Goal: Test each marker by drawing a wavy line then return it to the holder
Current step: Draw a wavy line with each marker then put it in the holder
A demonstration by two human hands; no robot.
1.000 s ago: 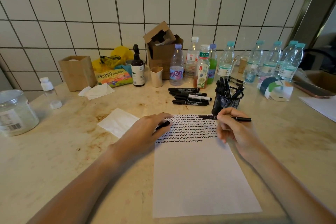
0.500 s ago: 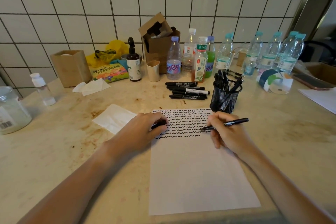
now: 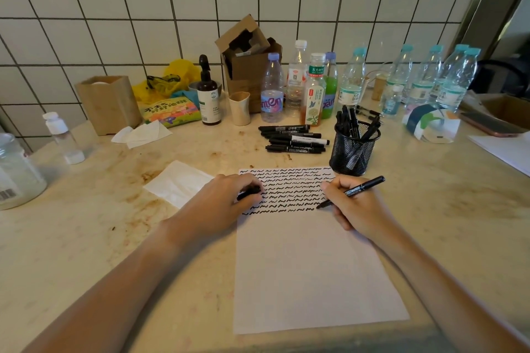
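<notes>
A white sheet of paper [image 3: 309,269] lies on the table, its top part filled with several rows of black wavy lines. My right hand [image 3: 358,206] grips an uncapped black marker [image 3: 360,189] with its tip on the paper at the right end of the lowest rows. My left hand [image 3: 226,200] rests on the paper's upper left edge and pinches the marker's black cap [image 3: 249,194]. A black mesh holder [image 3: 354,149] with several markers stands just behind the paper's top right corner. Several capped black markers [image 3: 294,139] lie on the table left of the holder.
Along the tiled wall stand several bottles [image 3: 351,80], a cardboard box [image 3: 249,66], a pump bottle [image 3: 209,94] and a cup [image 3: 240,108]. A tissue [image 3: 179,183] lies left of the paper. A glass jar [image 3: 17,175] is at the far left, a phone [image 3: 490,123] at the far right.
My right hand tilted the marker from level to a writing angle and brought its tip down onto the paper's right side. My left hand stayed put with the cap.
</notes>
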